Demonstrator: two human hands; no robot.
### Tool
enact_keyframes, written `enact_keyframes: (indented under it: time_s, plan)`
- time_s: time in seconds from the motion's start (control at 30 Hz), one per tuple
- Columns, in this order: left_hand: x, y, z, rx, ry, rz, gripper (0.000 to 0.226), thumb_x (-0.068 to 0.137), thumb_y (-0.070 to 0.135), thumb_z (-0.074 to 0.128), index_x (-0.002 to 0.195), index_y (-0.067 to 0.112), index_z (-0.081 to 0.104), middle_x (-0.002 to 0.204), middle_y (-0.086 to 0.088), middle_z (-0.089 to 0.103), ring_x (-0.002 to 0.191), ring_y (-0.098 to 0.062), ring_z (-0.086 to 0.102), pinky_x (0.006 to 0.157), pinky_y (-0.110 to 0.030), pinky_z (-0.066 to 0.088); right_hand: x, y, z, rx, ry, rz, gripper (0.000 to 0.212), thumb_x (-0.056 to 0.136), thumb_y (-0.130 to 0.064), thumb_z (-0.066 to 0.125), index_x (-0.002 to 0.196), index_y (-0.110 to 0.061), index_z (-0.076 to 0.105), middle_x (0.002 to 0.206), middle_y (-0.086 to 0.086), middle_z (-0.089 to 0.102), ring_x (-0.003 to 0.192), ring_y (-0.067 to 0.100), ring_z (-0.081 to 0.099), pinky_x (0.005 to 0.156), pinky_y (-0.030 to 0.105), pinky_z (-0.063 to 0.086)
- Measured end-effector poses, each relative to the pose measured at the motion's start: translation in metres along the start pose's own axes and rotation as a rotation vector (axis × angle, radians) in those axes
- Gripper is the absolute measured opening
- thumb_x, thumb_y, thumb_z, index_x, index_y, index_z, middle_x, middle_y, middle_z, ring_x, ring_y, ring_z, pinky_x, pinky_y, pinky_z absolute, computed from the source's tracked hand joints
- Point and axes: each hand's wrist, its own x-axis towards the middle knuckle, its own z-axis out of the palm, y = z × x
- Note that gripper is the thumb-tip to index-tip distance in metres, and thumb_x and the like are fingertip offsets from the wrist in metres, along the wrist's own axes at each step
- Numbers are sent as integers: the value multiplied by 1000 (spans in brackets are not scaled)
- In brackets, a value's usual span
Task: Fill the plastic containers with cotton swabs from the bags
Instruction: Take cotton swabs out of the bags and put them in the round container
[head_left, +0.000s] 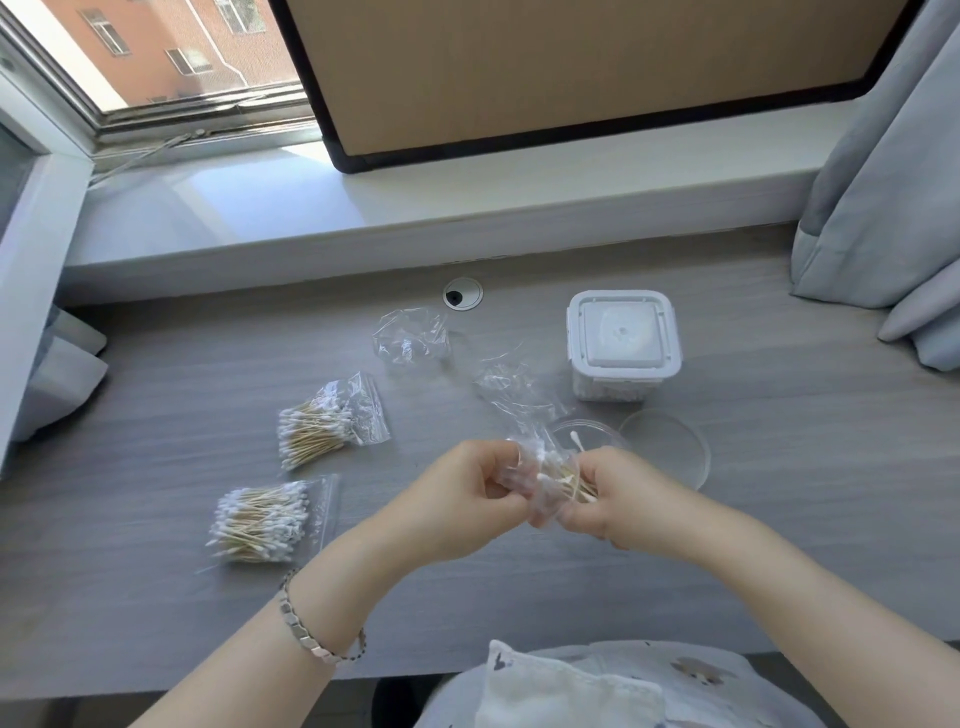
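My left hand pinches the clear plastic bag held over the grey desk. My right hand grips a bundle of cotton swabs that sticks out of that bag. Just behind my hands stands a round clear container with one swab in it, its clear round lid lying to the right. Two full bags of swabs lie at the left, one farther back and one nearer. A square white container stands shut at the back right, swabs showing through its wall.
Two crumpled clear bags lie behind the round container, one farther back and one nearer. A cable grommet sits in the desk by the windowsill. A grey curtain hangs at the right.
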Motion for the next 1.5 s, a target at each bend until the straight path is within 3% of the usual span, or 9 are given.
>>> enact_keyframes:
  time_s: [0.4, 0.6, 0.7, 0.8, 0.93, 1.07, 1.2, 1.33, 1.5]
  plan:
    - [20, -46, -41, -379, 569, -193, 24, 91, -3, 40, 74, 13, 46, 63, -3, 54, 46, -6, 65, 44, -14, 48, -9, 27, -18, -105, 101, 46, 37, 89, -24, 56, 59, -19, 36, 51, -6, 37, 40, 3, 32, 48, 22, 28]
    - [30, -91, -50, -600, 557, -415, 19, 92, 1, 44, 76, 11, 45, 70, -8, 51, 64, -18, 66, 46, -19, 52, -7, 30, -16, -16, 210, 46, 39, 89, -21, 56, 58, -19, 34, 51, -6, 35, 39, 2, 31, 45, 20, 25]
    - [34, -103, -47, -482, 623, -512, 8, 89, 3, 44, 88, 10, 45, 70, -8, 51, 50, -17, 64, 41, -19, 48, -5, 31, -14, 41, 258, 47, 35, 89, -23, 56, 60, -18, 37, 52, -6, 36, 40, 3, 31, 43, 18, 23]
    - [30, -109, -44, -18, 624, -546, 54, 79, 22, 56, 126, 9, 34, 93, -12, 57, 81, -32, 63, 73, -35, 52, -3, 31, -11, 51, 285, 42, 33, 89, -24, 56, 61, -17, 39, 52, -6, 36, 39, 3, 31, 41, 16, 23]
    - [24, -95, -33, 592, 933, 53, 52, 79, 29, 55, 126, 11, 43, 123, -17, 46, 115, -32, 41, 98, -45, 35, -2, 31, -9, 85, 306, 32, 36, 89, -22, 57, 59, -19, 37, 44, -10, 35, 38, 3, 30, 41, 17, 22]
    - [29, -94, -21, 897, 622, 818, 38, 75, 42, 61, 107, 21, 53, 122, -3, 46, 113, -23, 46, 95, -39, 33, 1, 27, -11, 107, 331, 15, 37, 89, -22, 57, 57, -20, 38, 38, -13, 36, 39, 3, 31, 41, 17, 24]
    - [31, -105, -21, 1058, 469, 616, 42, 70, 41, 53, 107, 22, 47, 125, -7, 53, 117, -28, 51, 95, -42, 41, -3, 26, -13, 163, 376, 3, 37, 88, -19, 58, 58, -19, 37, 42, -12, 34, 39, 4, 30, 41, 15, 23]
    - [29, -116, -35, 762, 450, 442, 15, 78, 18, 34, 92, 19, 38, 107, -13, 67, 78, -31, 69, 57, -40, 56, -5, 27, -11, 158, 378, 0, 36, 88, -19, 58, 59, -18, 37, 50, -6, 36, 39, 4, 31, 41, 16, 24]
    - [37, -132, -46, 712, 442, 417, 51, 63, -23, 50, 86, 23, 42, 110, -10, 67, 74, -30, 69, 61, -34, 56, -3, 25, -10, 150, 349, 2, 31, 89, -20, 57, 63, -16, 40, 52, -6, 35, 40, 4, 30, 41, 15, 23]
